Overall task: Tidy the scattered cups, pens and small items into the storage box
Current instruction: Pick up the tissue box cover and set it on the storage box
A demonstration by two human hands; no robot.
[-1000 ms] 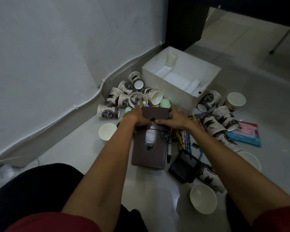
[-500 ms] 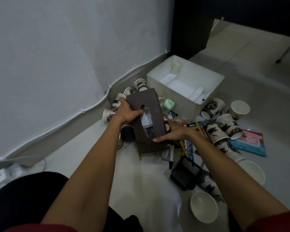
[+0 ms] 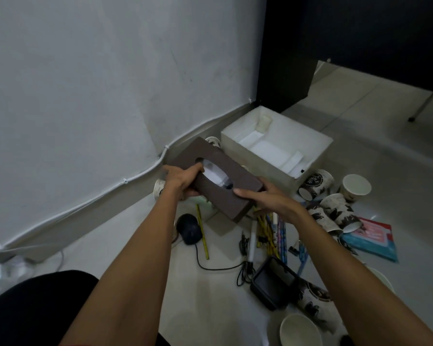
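A brown tissue box [image 3: 231,194] with an oval slot hangs tilted above the floor, just left of the white storage box [image 3: 318,156]. My left hand [image 3: 183,179] grips its left edge, thumb at the slot. My right hand [image 3: 265,198] holds its near right corner. Printed paper cups [image 3: 331,211] lie tumbled to the right of the storage box. Pens and pencils [image 3: 273,231] lie on the floor under my right wrist. The storage box holds white foam pieces and a small pale cup [image 3: 263,123].
A black computer mouse [image 3: 189,228] with its cable and a yellow pencil [image 3: 202,233] lie on the tiles. A black tray [image 3: 273,285], white cups [image 3: 299,330] and a blue-red packet [image 3: 371,237] lie at the right. The wall with a white cable runs along the left.
Both hands lifted the tissue box off the floor and carried it up and back beside the storage box. The mouse and pencil beneath it came into sight.
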